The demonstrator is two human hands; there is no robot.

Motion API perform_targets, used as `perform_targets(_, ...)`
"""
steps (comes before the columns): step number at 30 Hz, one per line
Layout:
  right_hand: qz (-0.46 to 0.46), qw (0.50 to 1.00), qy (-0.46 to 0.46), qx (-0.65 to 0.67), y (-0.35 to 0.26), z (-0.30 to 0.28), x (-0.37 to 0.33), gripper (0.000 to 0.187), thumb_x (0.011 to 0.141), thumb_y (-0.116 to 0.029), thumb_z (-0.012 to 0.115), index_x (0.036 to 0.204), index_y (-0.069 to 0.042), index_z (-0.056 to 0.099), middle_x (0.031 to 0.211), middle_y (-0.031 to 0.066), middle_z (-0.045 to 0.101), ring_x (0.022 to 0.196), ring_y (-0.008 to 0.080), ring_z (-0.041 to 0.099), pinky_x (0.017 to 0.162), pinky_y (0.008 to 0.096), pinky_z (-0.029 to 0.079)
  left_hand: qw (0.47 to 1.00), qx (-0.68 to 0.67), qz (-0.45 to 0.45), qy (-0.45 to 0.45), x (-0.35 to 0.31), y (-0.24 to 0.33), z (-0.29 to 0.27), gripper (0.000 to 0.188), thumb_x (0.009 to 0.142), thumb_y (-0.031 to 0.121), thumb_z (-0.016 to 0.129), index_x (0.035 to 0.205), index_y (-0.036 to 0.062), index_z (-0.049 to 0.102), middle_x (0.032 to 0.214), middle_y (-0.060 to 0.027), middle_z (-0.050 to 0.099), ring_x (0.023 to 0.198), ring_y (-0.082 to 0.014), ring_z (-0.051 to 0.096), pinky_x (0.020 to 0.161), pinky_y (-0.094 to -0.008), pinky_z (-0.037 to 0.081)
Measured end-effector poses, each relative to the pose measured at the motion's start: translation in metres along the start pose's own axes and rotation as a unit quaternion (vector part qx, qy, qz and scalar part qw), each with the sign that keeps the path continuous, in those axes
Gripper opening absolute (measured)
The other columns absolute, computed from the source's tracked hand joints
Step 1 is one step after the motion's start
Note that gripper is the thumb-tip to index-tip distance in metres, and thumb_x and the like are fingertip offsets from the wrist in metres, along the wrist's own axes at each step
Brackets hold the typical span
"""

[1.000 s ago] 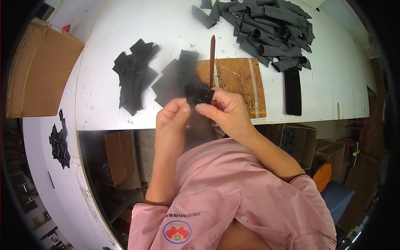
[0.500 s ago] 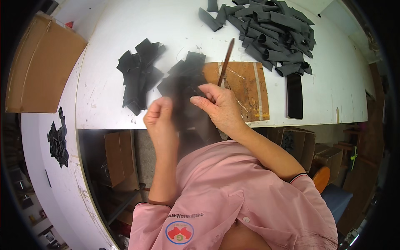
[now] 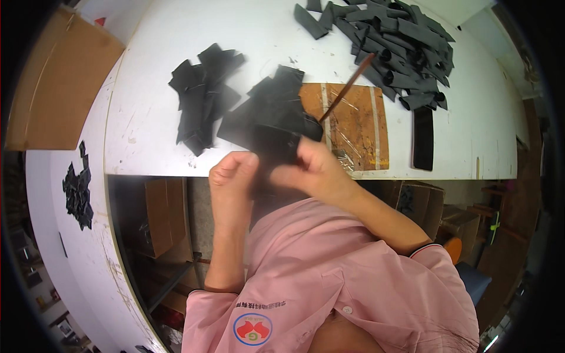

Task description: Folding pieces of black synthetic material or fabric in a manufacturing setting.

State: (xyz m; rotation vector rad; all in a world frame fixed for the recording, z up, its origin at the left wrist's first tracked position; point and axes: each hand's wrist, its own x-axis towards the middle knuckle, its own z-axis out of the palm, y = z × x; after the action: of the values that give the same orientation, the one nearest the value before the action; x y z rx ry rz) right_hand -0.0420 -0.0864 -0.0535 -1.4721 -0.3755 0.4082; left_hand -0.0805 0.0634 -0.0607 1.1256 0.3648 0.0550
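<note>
A black fabric piece (image 3: 275,138) is stretched between my two hands, just in front of the table's near edge. My left hand (image 3: 231,176) is closed, thumb against curled fingers, at the fabric's left side. On the other side my right hand (image 3: 315,170), slightly blurred, pinches the fabric between thumb and fingers. More black fabric pieces (image 3: 282,85) lie on the table just beyond my hands. A thin brown stick (image 3: 348,87) slants up to the right; its lower end meets the black fabric beyond my right hand, and how it is held there is hidden.
A worn brown board (image 3: 368,129) lies on the white table (image 3: 147,135), with a black phone (image 3: 422,141) to its right. Black pieces (image 3: 197,103) are heaped at the left, dark grey fabric tubes (image 3: 412,35) at the far right. A cardboard box (image 3: 62,82) stands far left.
The stick has tipped over to the right. Both hands have come slightly nearer to my body, with the black fabric between them. The whole view has shifted a little.
</note>
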Motion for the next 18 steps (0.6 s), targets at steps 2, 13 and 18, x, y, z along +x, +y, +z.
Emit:
perform_targets(2, -0.002, 0.997, 0.069, -0.022, 0.000, 0.003, -0.008, 0.017, 0.075, -0.011, 0.063, 0.081, 0.004, 0.057, 0.070, 0.0061, 0.051, 0.061, 0.0110, 0.048, 0.055, 0.0255, 0.040, 0.999, 0.025, 0.013, -0.031, -0.001, -0.004, 0.012, 0.004, 0.078, 0.005, 0.059, 0.075, 0.0021, 0.060, 0.069, 0.0038, 0.055, 0.064, -0.0028, 0.047, 0.061, -0.0176, 0.038)
perform_targets(13, -0.208, 0.885, 0.185, -0.372, 0.007, -0.020, -0.032, 0.026, 0.050, 0.008, 0.058, 0.075, -0.001, 0.055, 0.069, 0.0102, 0.049, 0.067, 0.0278, 0.051, 0.057, 0.0356, 0.042, 0.973, 0.162, 0.160, 0.029, -0.015, -0.020, 0.037, 0.014, 0.081, 0.009, 0.058, 0.090, -0.0002, 0.054, 0.078, -0.0034, 0.056, 0.065, -0.0062, 0.050, 0.059, -0.0176, 0.041)
perform_targets(18, -0.237, 0.854, 0.171, -0.430, 0.006, -0.024, -0.038, 0.030, 0.048, 0.008, 0.060, 0.075, -0.001, 0.053, 0.071, 0.0097, 0.048, 0.067, 0.0268, 0.050, 0.057, 0.0351, 0.042, 0.984, 0.144, 0.104, -0.017, -0.025, -0.010, 0.038, 0.012, 0.080, 0.007, 0.058, 0.089, -0.0006, 0.055, 0.076, -0.0053, 0.057, 0.062, -0.0079, 0.051, 0.057, -0.0190, 0.042)
